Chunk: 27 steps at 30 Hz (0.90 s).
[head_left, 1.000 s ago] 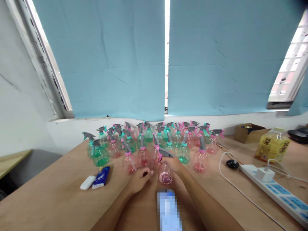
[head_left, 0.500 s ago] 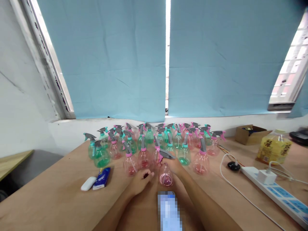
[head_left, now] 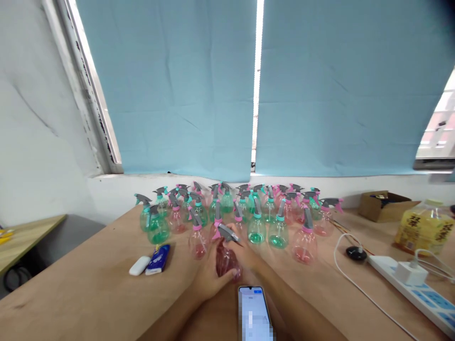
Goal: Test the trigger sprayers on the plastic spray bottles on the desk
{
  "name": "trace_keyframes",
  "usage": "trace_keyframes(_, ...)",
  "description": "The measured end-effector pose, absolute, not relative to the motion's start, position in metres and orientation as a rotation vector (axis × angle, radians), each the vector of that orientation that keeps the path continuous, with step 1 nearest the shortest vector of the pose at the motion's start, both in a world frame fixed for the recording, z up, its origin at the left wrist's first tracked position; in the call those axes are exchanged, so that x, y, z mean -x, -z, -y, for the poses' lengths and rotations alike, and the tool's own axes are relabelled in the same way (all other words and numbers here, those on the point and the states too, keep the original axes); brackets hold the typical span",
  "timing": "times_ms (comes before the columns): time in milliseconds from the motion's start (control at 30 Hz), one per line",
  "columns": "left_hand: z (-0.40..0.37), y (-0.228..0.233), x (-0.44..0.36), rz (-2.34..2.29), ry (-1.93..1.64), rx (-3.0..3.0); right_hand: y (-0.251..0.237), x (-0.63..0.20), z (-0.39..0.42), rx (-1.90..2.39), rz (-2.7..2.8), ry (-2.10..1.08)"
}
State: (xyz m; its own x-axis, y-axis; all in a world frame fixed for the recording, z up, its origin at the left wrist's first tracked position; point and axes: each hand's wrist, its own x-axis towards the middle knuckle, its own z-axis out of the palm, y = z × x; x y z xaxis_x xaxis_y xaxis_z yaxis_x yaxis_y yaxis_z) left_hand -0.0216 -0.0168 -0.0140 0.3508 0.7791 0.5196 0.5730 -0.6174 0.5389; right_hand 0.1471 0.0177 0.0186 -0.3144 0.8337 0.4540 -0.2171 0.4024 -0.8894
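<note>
A pink spray bottle (head_left: pixel 226 259) with a grey trigger head (head_left: pixel 227 232) stands on the wooden table (head_left: pixel 88 293) right in front of me. My left hand (head_left: pixel 210 281) cups the bottle's lower body from the left. My right hand (head_left: pixel 245 254) grips it just under the trigger head. Behind it stand several pink and green spray bottles (head_left: pixel 256 218) in rows near the wall. A phone (head_left: pixel 253 313) lies on the table between my forearms.
A white case (head_left: pixel 140 265) and a blue packet (head_left: pixel 158 259) lie at the left. At the right are a power strip (head_left: pixel 412 286) with a white cable, a black round object (head_left: pixel 356 254), a cardboard box (head_left: pixel 384 205) and a yellow oil jug (head_left: pixel 423 227).
My left hand moved right from the table onto the pink bottle, which now sits between both hands. The view shifted slightly left.
</note>
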Motion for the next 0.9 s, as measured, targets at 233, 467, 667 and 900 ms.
trace_keyframes(233, 0.044, 0.008, 0.06, -1.428, -1.141, -2.415, -0.061, -0.15, -0.001, 0.442, 2.056, -1.115)
trace_keyframes(467, 0.046, 0.007, 0.122, -1.792, -1.164, -2.426, -0.088, -0.117, -0.013, 0.788, 2.042, -0.995)
trace_keyframes(667, 0.038, 0.011, 0.144, -1.998, -1.21, -2.357, -0.102, -0.082, -0.028, 0.909, 2.15, -0.738)
trace_keyframes(900, 0.034, 0.003, 0.143, -2.024, -1.229, -2.338, -0.092, -0.098, -0.028, 0.633, 2.098, -0.231)
